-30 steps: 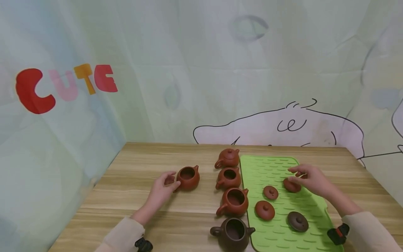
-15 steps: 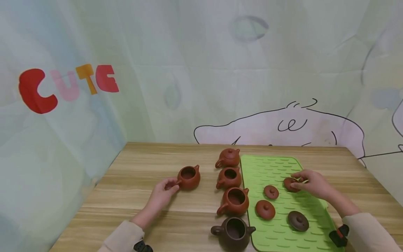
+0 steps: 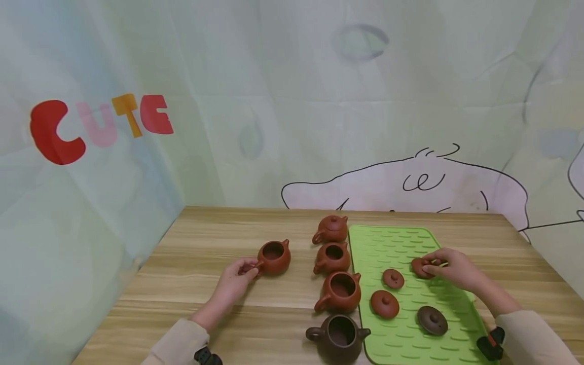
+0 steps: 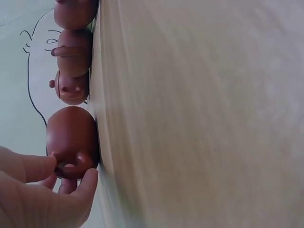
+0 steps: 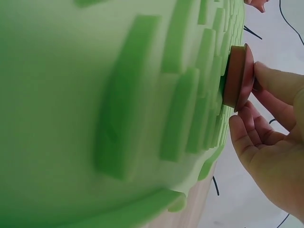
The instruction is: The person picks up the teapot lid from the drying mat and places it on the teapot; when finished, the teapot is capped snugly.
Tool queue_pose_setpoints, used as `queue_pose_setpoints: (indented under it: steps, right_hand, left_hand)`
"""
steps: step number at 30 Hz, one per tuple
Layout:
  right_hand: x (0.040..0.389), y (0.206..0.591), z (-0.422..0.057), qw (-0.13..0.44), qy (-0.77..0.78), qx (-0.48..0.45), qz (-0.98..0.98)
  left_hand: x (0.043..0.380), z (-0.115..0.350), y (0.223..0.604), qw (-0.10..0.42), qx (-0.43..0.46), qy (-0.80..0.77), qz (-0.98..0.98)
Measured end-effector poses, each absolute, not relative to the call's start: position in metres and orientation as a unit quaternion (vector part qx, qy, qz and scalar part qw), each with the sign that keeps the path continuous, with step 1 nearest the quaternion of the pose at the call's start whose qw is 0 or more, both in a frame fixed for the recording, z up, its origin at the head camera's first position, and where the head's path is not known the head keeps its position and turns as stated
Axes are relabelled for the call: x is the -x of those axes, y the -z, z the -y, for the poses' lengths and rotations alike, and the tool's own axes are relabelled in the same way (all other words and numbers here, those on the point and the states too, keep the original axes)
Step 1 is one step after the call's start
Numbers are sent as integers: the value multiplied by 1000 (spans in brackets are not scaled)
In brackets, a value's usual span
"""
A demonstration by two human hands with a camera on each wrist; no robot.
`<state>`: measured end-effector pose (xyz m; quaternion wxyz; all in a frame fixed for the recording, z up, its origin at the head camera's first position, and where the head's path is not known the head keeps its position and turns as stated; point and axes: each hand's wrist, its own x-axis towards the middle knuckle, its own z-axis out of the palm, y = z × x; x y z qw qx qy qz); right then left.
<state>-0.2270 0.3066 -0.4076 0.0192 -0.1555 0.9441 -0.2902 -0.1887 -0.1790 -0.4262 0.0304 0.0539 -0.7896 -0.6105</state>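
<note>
A reddish-brown clay teapot without a lid stands on the left part of the table. My left hand pinches its handle between thumb and fingers. Over the green mat, my right hand pinches the knob of a reddish lid. In the right wrist view that lid sits at the mat's ridges, its knob hidden by the fingers. Two more reddish lids, a small one and a larger one, and a dark brown lid lie on the mat.
A column of teapots lines the mat's left edge: a lidded red one at the back, two lidless red ones, and a dark lidless one in front. A printed cloth hangs behind the wooden table.
My right hand has come down onto the lid, and its fingers have closed on the knob. My left hand has shifted slightly and now grips the teapot's handle.
</note>
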Motion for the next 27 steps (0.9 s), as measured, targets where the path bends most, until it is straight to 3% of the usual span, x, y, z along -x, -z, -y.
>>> queue_pose_setpoints:
  steps: [15,27]
  right_hand:
    - [231,397,-295,-5,287,175,-942]
    - [242,359,-253,-20,299,216,-929]
  left_hand:
    - [189,182,423,17,-66,590,805]
    - [190,184,422,8,-65,587,807]
